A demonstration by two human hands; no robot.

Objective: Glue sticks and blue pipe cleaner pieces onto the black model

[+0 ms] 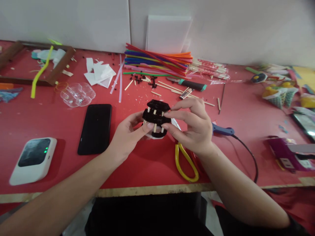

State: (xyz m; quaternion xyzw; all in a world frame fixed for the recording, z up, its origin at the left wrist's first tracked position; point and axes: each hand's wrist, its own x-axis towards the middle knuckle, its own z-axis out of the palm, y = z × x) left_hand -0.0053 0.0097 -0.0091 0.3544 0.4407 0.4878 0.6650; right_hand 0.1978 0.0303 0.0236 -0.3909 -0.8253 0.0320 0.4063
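Note:
Between my two hands, above the red tabletop, is a small tiered model (157, 115) made of black fuzzy layers with pale wooden stick posts between them. My left hand (131, 131) is closed around its left side, thumb pressed on the front near a post. On the other side, my right hand (190, 123) pinches the model's right edge with thumb and fingertips. A pale, partly see-through base shows under the model, mostly hidden by it. Below my right hand lie scissors with yellow handles (187, 162), their blades partly covered by the hand.
Behind the model lie colored pipe cleaners (157, 60), loose wooden sticks (169, 87) and a cutter with a black-and-teal handle (192, 84). To the left are a black phone (95, 129) and a white device (33, 160). A blue-handled corded tool (222, 130) lies right.

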